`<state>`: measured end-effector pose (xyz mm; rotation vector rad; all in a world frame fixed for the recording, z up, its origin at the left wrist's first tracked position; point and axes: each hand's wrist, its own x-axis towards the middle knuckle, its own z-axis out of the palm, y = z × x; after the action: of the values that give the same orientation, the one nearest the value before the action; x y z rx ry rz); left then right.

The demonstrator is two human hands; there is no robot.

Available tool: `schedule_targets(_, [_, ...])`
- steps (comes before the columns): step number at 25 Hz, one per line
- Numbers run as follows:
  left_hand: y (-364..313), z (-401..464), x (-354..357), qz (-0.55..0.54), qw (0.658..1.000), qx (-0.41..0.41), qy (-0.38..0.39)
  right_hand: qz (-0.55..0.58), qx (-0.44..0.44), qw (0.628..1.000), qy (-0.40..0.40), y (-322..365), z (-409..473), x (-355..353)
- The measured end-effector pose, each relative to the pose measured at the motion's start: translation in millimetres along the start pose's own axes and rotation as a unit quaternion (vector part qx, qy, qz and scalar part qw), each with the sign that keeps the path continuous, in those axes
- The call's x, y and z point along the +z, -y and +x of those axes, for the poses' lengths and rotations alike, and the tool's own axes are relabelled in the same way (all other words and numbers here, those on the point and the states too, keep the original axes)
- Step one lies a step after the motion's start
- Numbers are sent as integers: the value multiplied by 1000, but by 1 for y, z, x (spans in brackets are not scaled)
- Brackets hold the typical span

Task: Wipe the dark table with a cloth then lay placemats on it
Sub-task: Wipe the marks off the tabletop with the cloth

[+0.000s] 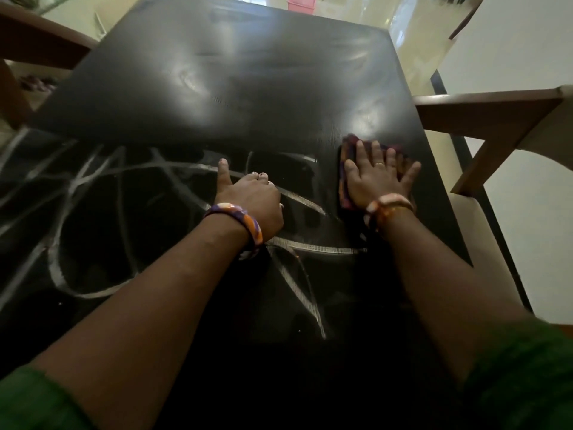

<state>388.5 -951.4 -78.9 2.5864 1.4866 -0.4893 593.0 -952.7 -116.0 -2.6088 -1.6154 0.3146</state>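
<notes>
Dark table (235, 88) streaked with pale marks, right hand (376, 178) pressed flat, fingers spread, on a multicoloured cloth (345, 181), left hand (251, 197) rested nearby, fingers loosely curled, holding nothing.

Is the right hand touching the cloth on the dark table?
Touching. The head view shows the right hand lying flat, fingers spread, on the cloth.

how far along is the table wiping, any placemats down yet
Done: nothing clearly finished. In hand: the right hand presses a multicoloured cloth flat on the dark rectangular table; the left hand rests on its pale-lined pattern. Left: the remaining wiping and all placemats, none visible.
</notes>
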Motion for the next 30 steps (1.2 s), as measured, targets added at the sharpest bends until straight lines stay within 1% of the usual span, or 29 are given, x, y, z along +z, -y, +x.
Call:
schedule_targets(2, [4,2,5,-5,1000,-2,0,-12,-32,999,3,20,14,-1])
schedule_targets(3, [5,2,7,-5,1000,1,1,-11,-54,998,6,20,3,1])
schedule_targets(5, [5,3,9,0,1000,9,1,-6,-79,997,4,6,-46,9])
schedule_targets(7, [6,3,8,9,1000,12,1,-5,-80,997,-9,-6,-109,16])
schedule_targets(8, [6,3,7,8,1000,13,4,-13,-81,996,-17,-8,-123,20])
schedule_targets(9, [6,3,6,7,1000,14,7,-19,-80,997,-16,-8,-117,21])
schedule_targets(12, [3,4,5,21,1000,8,11,2,-56,998,-2,7,-45,10])
schedule_targets(14, [1,4,6,38,999,12,2,-2,-44,999,3,14,-22,1])
schedule_targets(16, [1,4,6,35,999,17,-2,-1,-55,998,3,9,-48,7])
schedule_targets(18, [3,4,7,31,999,17,2,2,-84,996,-11,0,-115,21])
schedule_targets(20, [4,5,7,35,999,19,-1,4,-108,994,-6,-6,-170,26])
schedule_targets(22, [4,5,9,38,999,22,-5,-4,-108,994,-1,-11,-161,27])
schedule_targets(25, [7,5,12,11,1000,22,0,-5,-45,999,-10,-3,-93,15])
schedule_targets(26, [8,5,12,5,1000,20,-1,-5,-23,1000,-10,1,-84,11])
schedule_targets(28, [8,3,12,5,1000,20,-5,-3,-24,1000,-15,9,-105,18])
schedule_targets(30, [9,1,11,-8,1000,24,-4,-10,-79,997,-17,17,-172,30])
